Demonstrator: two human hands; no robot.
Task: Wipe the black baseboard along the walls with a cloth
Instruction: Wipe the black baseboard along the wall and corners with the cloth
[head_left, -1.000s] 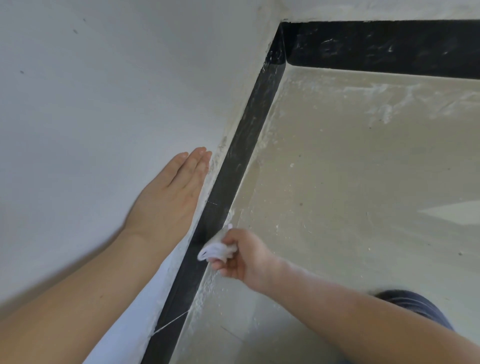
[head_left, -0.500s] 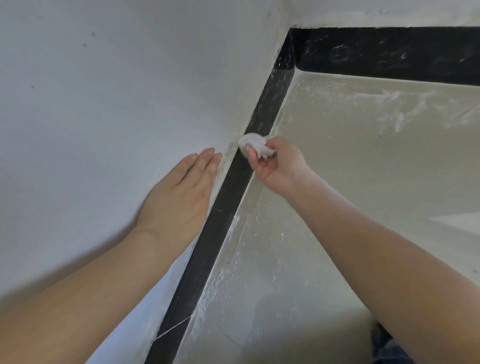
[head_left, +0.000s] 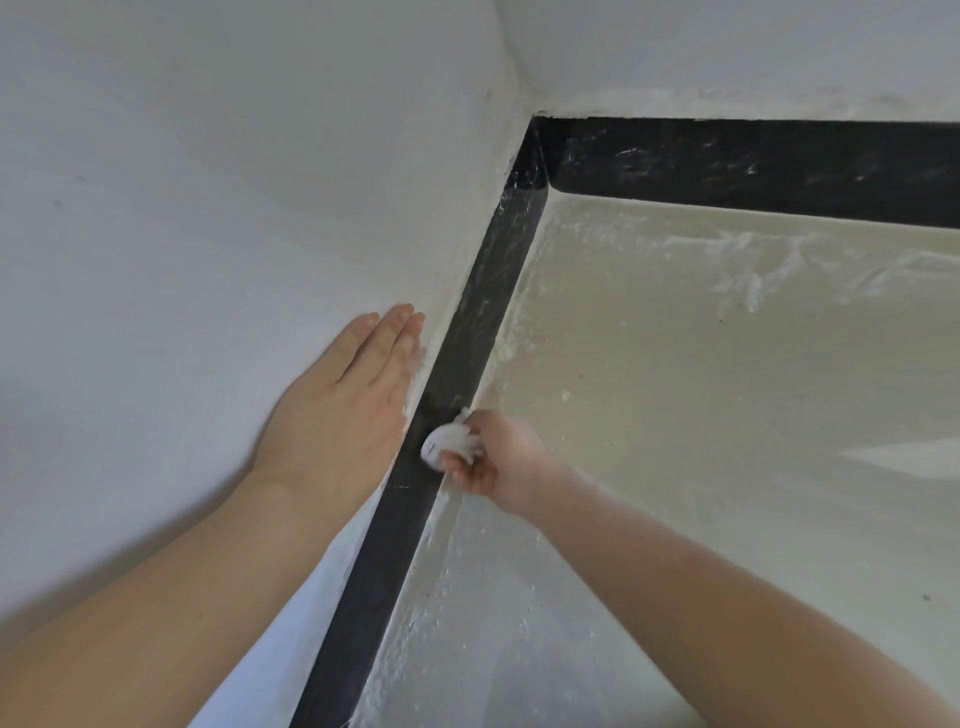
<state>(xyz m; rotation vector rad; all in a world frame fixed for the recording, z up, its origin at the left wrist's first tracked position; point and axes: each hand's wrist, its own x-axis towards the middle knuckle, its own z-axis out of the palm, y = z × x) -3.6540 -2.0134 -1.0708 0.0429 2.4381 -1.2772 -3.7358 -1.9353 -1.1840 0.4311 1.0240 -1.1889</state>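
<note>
A black baseboard (head_left: 478, 322) runs along the foot of the left wall up to the corner, where a second stretch (head_left: 753, 171) continues right along the far wall, streaked with white dust. My right hand (head_left: 498, 457) is shut on a small bunched white cloth (head_left: 447, 441), pressing it against the left baseboard about midway along. My left hand (head_left: 348, 405) lies flat on the white wall just above the baseboard, fingers together and pointing toward the corner.
The pale cream floor (head_left: 701, 415) is dusty, with white residue near the far baseboard and along the left one. A bright patch of light (head_left: 904, 457) falls on the floor at the right. White walls meet at the corner (head_left: 519, 93).
My right hand has slid the cloth back down the left baseboard, away from the corner, after pushing it up toward the corner half a second ago. The left hand stays on the wall.
</note>
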